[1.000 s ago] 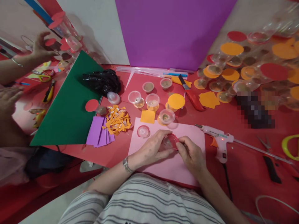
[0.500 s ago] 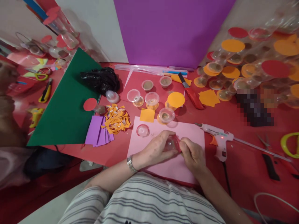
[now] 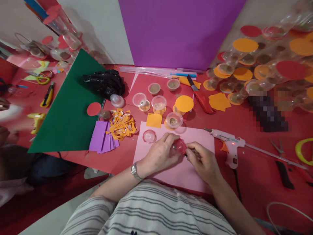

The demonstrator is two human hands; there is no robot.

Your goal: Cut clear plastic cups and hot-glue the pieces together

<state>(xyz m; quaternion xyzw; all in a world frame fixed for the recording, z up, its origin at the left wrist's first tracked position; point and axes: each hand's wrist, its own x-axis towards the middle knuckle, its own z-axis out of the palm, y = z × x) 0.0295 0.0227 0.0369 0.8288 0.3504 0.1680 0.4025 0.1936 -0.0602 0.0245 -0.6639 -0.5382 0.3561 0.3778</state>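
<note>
My left hand, a watch on its wrist, is closed around a small clear plastic cup with a pinkish-red rim, tilted so its round opening shows. My right hand is pinched close at the cup's right edge. A small dark tip shows under its fingers; what it belongs to is hidden. Both hands are above a pink sheet. On that sheet, left of the cup, lies a round clear lid-like piece with a pink rim.
Clear cups and an orange disc stand behind the sheet. To the right lies a glue gun; a red-handled cutter is farther back. Orange scraps, purple papers and a green board are left.
The cup has turned so its opening faces up more. My right fingers have shifted slightly and loosened from a tighter fist at its rim. The person at left has moved an arm back.
</note>
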